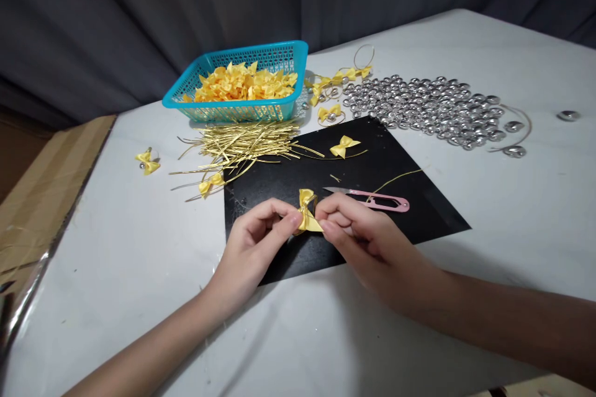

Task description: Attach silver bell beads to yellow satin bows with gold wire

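Note:
Between my two hands is a yellow ribbon bow, held above a black mat. My left hand pinches the bow's left side between thumb and forefinger. The fingertips of my right hand pinch the tail at its lower right. Thin gold wire shows around the bow's middle, partly hidden by the fingers. Pink thread snips lie on the mat just beyond my right hand. Another yellow bow rests near the mat's far edge.
A blue basket full of yellow bows stands at the back. In front of it lies a pile of gold wire ties. Silver beads are heaped at the back right. A cardboard box is at the left edge.

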Demonstrator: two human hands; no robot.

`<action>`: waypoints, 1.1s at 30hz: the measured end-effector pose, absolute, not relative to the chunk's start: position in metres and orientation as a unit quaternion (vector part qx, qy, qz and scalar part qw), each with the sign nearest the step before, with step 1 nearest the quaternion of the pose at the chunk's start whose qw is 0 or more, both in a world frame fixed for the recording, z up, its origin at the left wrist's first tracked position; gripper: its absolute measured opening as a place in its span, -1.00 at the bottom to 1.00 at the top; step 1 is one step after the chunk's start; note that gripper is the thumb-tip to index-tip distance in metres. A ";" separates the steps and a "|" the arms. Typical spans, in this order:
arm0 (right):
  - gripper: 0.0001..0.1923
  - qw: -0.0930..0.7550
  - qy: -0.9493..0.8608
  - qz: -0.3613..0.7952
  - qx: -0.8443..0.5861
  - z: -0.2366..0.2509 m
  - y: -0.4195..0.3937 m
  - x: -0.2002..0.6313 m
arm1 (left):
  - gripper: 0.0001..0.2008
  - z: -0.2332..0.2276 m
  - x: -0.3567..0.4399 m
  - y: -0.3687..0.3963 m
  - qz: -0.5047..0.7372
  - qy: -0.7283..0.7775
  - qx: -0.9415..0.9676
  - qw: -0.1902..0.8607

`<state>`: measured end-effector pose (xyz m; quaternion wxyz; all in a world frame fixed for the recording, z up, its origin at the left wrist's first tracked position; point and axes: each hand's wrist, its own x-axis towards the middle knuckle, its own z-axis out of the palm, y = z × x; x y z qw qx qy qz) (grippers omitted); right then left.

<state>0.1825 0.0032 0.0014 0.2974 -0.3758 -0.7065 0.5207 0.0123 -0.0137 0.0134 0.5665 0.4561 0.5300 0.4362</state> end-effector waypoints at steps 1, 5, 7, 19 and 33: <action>-0.86 0.299 -0.705 0.522 -0.376 0.001 0.003 0.183 | -0.85 0.013 0.012 -0.014 0.437 0.530 0.455 0.566; -0.85 0.305 -0.701 0.527 -0.371 0.002 0.003 0.183 | -0.86 0.014 0.014 -0.014 0.437 0.532 0.459 0.562; -0.85 0.303 -0.696 0.534 -0.372 0.002 0.003 0.183 | -0.85 0.014 0.014 -0.014 0.433 0.538 0.462 0.556; -0.83 0.325 -0.659 0.579 -0.352 0.002 0.001 0.180 | -0.87 0.013 0.013 -0.015 0.429 0.525 0.460 0.574; -0.80 0.317 -0.664 0.575 -0.357 0.000 0.002 0.179 | -0.84 0.014 0.012 -0.017 0.435 0.509 0.420 0.613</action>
